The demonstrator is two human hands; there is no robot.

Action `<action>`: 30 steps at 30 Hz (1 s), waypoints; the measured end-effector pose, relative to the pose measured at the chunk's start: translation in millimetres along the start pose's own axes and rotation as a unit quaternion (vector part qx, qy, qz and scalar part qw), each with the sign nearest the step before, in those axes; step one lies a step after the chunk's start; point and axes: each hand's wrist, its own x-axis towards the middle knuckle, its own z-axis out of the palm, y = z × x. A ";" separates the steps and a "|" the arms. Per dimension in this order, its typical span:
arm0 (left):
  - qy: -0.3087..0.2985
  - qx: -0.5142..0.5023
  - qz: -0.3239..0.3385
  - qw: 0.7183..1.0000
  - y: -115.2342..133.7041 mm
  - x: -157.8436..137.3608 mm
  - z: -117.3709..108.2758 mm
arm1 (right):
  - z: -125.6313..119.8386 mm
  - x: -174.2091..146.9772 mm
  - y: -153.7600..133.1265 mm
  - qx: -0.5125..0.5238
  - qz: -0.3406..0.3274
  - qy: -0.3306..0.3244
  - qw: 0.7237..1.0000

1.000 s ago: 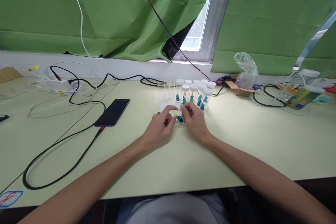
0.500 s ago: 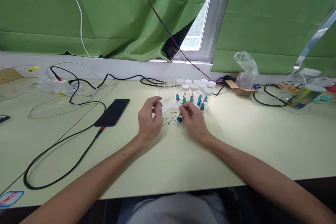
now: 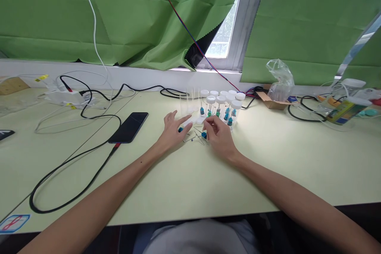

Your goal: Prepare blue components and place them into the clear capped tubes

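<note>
My left hand point(image 3: 173, 130) hovers over the desk with thumb and fingers spread, holding nothing. Just under its fingertips lies a small blue piece point(image 3: 180, 129). The fingers of my right hand point(image 3: 218, 133) are pinched together; what sits between the tips is too small to make out. Right beside that pinch is another blue piece point(image 3: 204, 135), with thin wire-like pins point(image 3: 193, 139) scattered around it. Behind the right hand stand several clear tubes with white caps point(image 3: 220, 98), blue and green pieces inside. Uncapped clear tubes point(image 3: 190, 101) stand to their left.
A black phone point(image 3: 129, 127) on a charging cable point(image 3: 86, 186) lies to the left. Beyond it sits a white power strip point(image 3: 67, 97) among cables. An open cardboard box point(image 3: 270, 101) holds a plastic bag point(image 3: 279, 79). Plastic containers point(image 3: 347, 109) stand at far right.
My left hand has opened from a loose curl and its fingers have spread, uncovering a blue piece beneath them. My right hand keeps its pinch in nearly the same spot.
</note>
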 end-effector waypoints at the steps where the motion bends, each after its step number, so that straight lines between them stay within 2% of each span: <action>1: -0.007 0.001 -0.003 1.000 -1.3 0.6 0.6 | 0.1 -0.1 -0.1 0.001 0.001 0.000 1.000; 13: -0.032 0.004 -0.019 0.999 -11.2 11.3 2.6 | 1.5 -0.8 0.4 0.006 0.003 -0.004 1.000; 18: -0.035 0.009 0.004 0.999 -14.2 15.4 3.4 | 2.0 0.0 1.6 0.001 0.008 -0.008 1.000; 21: -0.028 0.006 0.020 0.999 -14.5 15.6 3.3 | 2.3 0.1 1.3 0.003 0.009 -0.010 1.000; 25: -0.010 0.002 0.002 1.000 -12.6 13.7 2.0 | 2.6 -0.2 2.1 0.003 0.007 -0.011 1.000; 30: 0.048 -0.022 0.010 0.999 -10.1 13.8 -0.4 | 2.4 0.2 3.9 0.002 0.004 -0.011 1.000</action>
